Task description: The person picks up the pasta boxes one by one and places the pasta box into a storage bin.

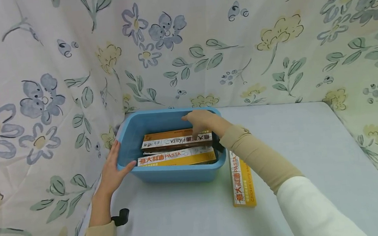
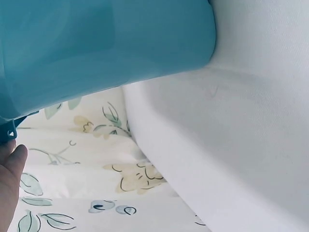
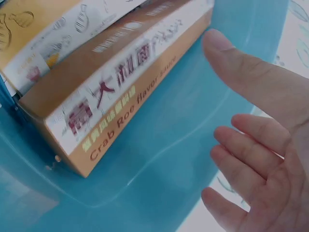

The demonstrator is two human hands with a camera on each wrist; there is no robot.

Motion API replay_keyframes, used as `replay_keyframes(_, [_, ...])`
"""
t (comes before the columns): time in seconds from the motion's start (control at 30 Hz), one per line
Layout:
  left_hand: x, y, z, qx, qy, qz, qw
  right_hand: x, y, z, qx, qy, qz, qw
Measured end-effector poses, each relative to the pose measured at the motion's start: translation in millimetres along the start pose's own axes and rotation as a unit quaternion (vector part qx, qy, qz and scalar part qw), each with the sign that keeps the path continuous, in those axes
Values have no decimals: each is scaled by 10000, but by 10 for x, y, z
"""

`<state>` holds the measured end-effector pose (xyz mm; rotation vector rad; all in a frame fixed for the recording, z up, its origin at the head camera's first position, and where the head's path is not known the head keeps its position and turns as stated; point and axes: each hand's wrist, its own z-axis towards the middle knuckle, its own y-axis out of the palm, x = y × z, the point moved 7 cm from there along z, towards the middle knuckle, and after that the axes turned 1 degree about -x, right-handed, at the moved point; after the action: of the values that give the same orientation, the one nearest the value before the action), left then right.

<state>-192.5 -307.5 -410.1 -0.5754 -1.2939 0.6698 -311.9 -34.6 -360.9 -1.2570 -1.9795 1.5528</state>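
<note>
A blue plastic bin point(image 1: 177, 174) with several pasta boxes lying in it stands on the table. My left hand point(image 1: 112, 173) rests against the bin's left end, its fingers extended along the rim and the thumb at the front corner. Inside the bin, a brown box marked "Crab Roe flavor sauce" point(image 3: 116, 96) lies behind a yellow-and-white pasta box point(image 1: 177, 158). My right hand point(image 1: 206, 122) reaches over the bin's right part, above the brown box. In the right wrist view its thumb and fingers are spread, with nothing between them.
Right of the bin, a yellow chicken curry pasta box point(image 1: 243, 182) lies lengthwise on the white table point(image 1: 295, 138), partly under the right forearm. A floral curtain point(image 1: 204, 56) hangs behind the table and along its left side.
</note>
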Motion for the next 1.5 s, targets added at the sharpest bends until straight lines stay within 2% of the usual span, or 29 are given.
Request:
replay_keyframes(0.23, [15, 1, 8, 18, 15, -11, 10000, 96, -107, -127, 161, 9, 599, 9981])
replay_keyframes(0.43, [16, -2, 16, 30, 8, -24, 10000, 241, -224, -257, 664, -67, 1090, 9918])
replay_keyframes(0.6, [8, -3, 13, -4, -36, -49, 10000, 397, -276, -399, 1181, -116, 1712, 9781])
replay_keyframes(0.77, [7, -19, -3, -1, -62, -43, 10000, 548, -279, -580, 1777, 81, 2306, 9567])
replay_keyframes(0.87, [9, -21, -6, 9, -35, -50, 10000, 615, -261, -699, 2191, 246, 2680, 9379])
replay_keyframes(1.0, [14, -24, -11, 37, -30, -66, 10000, 687, -191, -799, 2737, 317, 3212, 9060])
replay_keyframes(1.1, [23, -21, -13, 44, -37, -77, 10000, 739, -103, -844, 3211, 283, 3663, 8729])
replay_keyframes(1.23, [45, -8, -13, 40, -21, -89, 9999, 777, 41, -927, 3802, 301, 4283, 8192])
replay_keyframes(1.3, [52, -1, -13, 39, -23, -94, 9999, 782, 117, -977, 4000, 344, 4539, 7955])
replay_keyframes(1.4, [50, 2, -15, 58, -24, -77, 10000, 776, 216, -1059, 4175, 391, 4842, 7679])
replay_keyframes(1.5, [48, 4, -17, 61, -32, -89, 9999, 807, 316, -1151, 4326, 500, 4960, 7512])
